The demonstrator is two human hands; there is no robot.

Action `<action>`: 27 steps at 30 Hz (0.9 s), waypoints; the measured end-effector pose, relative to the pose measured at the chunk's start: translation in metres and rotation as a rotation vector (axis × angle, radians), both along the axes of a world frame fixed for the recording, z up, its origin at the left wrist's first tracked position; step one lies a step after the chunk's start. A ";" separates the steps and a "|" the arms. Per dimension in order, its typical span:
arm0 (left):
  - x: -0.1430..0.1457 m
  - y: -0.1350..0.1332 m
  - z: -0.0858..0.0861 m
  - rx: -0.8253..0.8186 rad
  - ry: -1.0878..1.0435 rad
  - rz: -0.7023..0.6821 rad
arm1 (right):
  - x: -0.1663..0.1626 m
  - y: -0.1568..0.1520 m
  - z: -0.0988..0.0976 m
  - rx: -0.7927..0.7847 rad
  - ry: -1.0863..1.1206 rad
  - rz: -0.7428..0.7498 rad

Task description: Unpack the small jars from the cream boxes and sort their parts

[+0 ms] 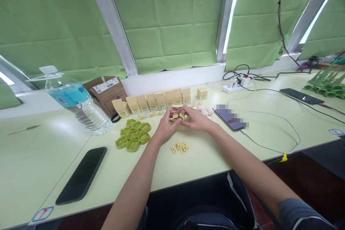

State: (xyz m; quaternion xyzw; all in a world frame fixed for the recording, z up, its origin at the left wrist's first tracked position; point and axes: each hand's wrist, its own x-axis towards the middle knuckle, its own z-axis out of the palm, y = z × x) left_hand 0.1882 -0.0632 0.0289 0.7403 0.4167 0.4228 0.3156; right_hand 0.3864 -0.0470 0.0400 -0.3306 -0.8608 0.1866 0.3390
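Observation:
Between my two hands stands a small cardboard box (179,116) with its top flaps up. My left hand (167,124) grips its left side, and my right hand (194,118) holds the right side, with fingers at the flaps. Just in front of the box lie several pale yellow loops (180,147). To the left sits a group of green dish-shaped pieces (133,134). Behind my hands runs a row of similar cardboard boxes (153,102), with small clear containers (151,114) before them. Pale pink rounded pieces (206,111) rest right of my right hand.
A large water bottle (81,102) leans at the left, by an open brown carton (109,95). A black phone (82,176) lies front left. On the right are a cabled phone (229,118), a power strip (237,85), another dark phone (302,96) and green tubes (327,88).

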 end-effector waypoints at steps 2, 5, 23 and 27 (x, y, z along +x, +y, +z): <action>0.000 0.000 0.000 0.008 0.006 0.011 | 0.000 -0.001 0.001 -0.030 -0.002 -0.015; 0.000 0.000 0.000 0.025 0.021 0.014 | 0.000 -0.001 0.001 -0.061 0.002 -0.024; -0.001 0.000 0.000 0.049 0.081 0.047 | 0.000 -0.001 -0.001 -0.045 0.025 -0.026; 0.000 -0.002 0.000 0.004 0.036 0.046 | 0.000 0.000 -0.002 -0.034 0.017 -0.026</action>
